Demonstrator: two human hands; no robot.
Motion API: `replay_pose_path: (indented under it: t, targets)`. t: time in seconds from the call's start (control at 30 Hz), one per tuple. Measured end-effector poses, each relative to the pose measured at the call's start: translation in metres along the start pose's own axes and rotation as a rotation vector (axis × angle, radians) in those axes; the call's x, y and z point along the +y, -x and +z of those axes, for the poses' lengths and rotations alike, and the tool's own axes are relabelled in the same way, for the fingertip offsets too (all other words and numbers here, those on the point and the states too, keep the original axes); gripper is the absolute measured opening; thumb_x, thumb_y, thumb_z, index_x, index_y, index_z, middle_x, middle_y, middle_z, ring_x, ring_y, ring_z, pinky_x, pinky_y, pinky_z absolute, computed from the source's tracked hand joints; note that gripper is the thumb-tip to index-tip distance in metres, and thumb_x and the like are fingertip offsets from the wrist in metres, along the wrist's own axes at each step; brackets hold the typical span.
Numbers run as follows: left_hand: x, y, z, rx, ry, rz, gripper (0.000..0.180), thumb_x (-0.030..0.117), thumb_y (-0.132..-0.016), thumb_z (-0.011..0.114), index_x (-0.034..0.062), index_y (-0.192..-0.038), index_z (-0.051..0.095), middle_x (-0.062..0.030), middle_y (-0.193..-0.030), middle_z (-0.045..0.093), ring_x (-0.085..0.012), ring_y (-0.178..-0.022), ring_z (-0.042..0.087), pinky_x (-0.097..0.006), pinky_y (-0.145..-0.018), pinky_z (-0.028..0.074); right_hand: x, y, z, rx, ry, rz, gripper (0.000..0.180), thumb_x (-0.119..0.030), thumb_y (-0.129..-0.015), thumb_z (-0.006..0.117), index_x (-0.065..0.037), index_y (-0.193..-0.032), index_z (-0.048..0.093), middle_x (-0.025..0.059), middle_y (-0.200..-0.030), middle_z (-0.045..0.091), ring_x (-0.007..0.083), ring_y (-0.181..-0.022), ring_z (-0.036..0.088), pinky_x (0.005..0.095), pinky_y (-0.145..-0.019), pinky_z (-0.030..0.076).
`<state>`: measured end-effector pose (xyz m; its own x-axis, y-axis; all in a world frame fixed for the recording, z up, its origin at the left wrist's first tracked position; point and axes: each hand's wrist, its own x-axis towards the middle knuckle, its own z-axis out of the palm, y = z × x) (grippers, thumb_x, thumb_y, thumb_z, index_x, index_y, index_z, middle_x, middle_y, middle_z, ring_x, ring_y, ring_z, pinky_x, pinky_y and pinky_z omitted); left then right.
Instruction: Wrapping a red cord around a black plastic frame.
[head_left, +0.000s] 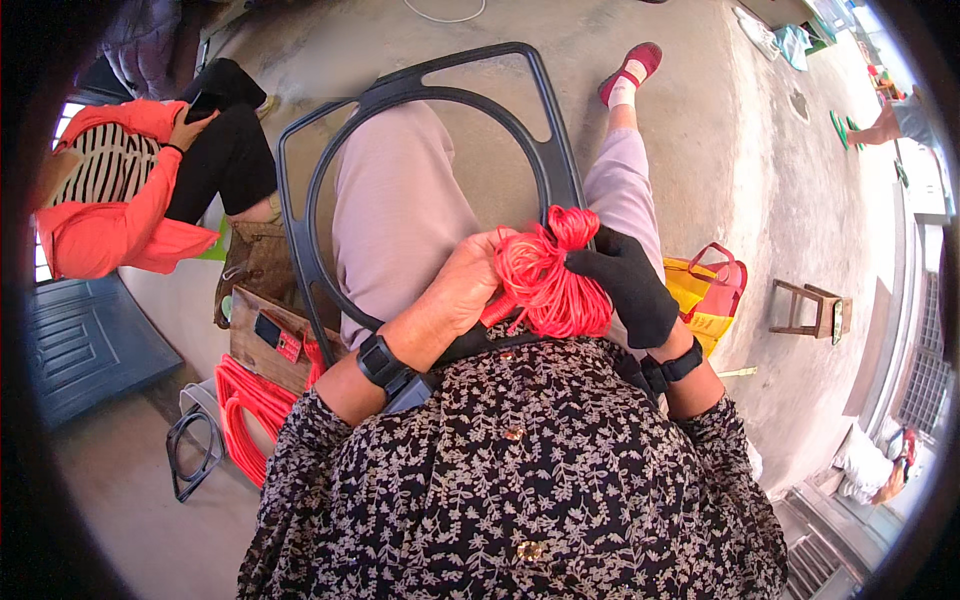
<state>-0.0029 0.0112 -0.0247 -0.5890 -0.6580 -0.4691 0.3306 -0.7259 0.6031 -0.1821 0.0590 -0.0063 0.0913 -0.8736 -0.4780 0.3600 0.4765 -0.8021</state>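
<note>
A bundle of thin red cord [562, 290], tied into a tuft at its top, sits in front of my waist. My bare left hand [460, 283] is closed on its left side, the fingertips partly hidden by the strands. My right hand [632, 288], in a black glove, grips the bundle's right side with the thumb laid over the cord. A black frame [548, 160] with a round ring inside straight outer bars leans across my lap, its right corner running down behind the bundle.
Left of me, a wooden box [262, 335] carries a phone [268, 330]; thick red cord coils [245, 410] and another black frame [195, 455] are near it. A seated person [130, 190] is far left. On the right are a yellow-and-red bag [705, 290] and a small wooden stool [808, 308].
</note>
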Motion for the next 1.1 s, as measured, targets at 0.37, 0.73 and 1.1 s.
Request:
replay_pose_path:
  t: [0.37, 0.73, 1.1]
  targets:
    - [-0.004, -0.008, -0.02, -0.001, -0.043, -0.075, 0.013, 0.015, -0.087, 0.058, 0.0026, -0.088, 0.058, -0.0046, -0.079, 0.062, -0.0118, -0.06, 0.059, -0.024, -0.054, 0.049, 0.02, 0.003, -0.004, -0.184, -0.105, 0.029, 0.042, -0.016, -0.084, 0.06, 0.001, -0.119, 0.048, 0.0072, -0.106, 0.059, 0.0129, -0.093, 0.057, 0.0261, -0.083, 0.046]
    - [0.012, 0.006, -0.01, -0.073, -0.281, -0.163, 0.029, 0.027, -0.092, 0.048, 0.0001, -0.092, 0.058, -0.0043, -0.072, 0.059, -0.0091, -0.057, 0.057, -0.021, -0.051, 0.049, 0.029, 0.001, -0.104, 0.019, -0.793, -0.271, 0.033, -0.037, -0.092, 0.046, -0.007, -0.106, 0.05, 0.0062, -0.092, 0.058, 0.0202, -0.082, 0.057, 0.033, -0.077, 0.046]
    - [0.007, 0.004, -0.012, -0.02, -0.124, -0.129, 0.026, 0.026, -0.093, 0.048, 0.0013, -0.094, 0.056, -0.0084, -0.07, 0.06, -0.0137, -0.053, 0.058, -0.024, -0.047, 0.05, 0.046, 0.061, -0.146, 0.194, -0.59, -0.007, 0.038, -0.039, -0.091, 0.048, -0.006, -0.109, 0.054, -0.0043, -0.061, 0.043, 0.0075, -0.048, 0.041, 0.0214, -0.045, 0.033]
